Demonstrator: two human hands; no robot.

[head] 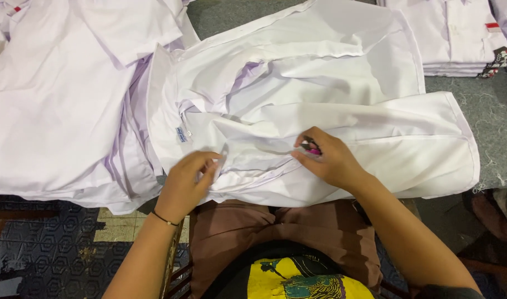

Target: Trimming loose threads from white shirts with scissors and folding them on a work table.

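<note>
Your lap sits under the white shirt (320, 111) spread on the grey table (486, 111). Your left hand (187, 182) pinches its fabric taut, so your right hand (328, 160), gripping a small pink-handled tool (312, 149), can work the seam.

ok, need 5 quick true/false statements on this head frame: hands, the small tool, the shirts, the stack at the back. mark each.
1. The right hand holds a small pink-handled tool against the white shirt. True.
2. The left hand is lifted clear of the cloth. False: its fingers pinch the shirt's fabric.
3. A dark thin band sits on the left wrist. True.
4. The folded stack at top right is blue. False: it is white, with a red tag showing.
5. The shirt lies neatly folded. False: it is spread out and rumpled across the grey table.
</note>
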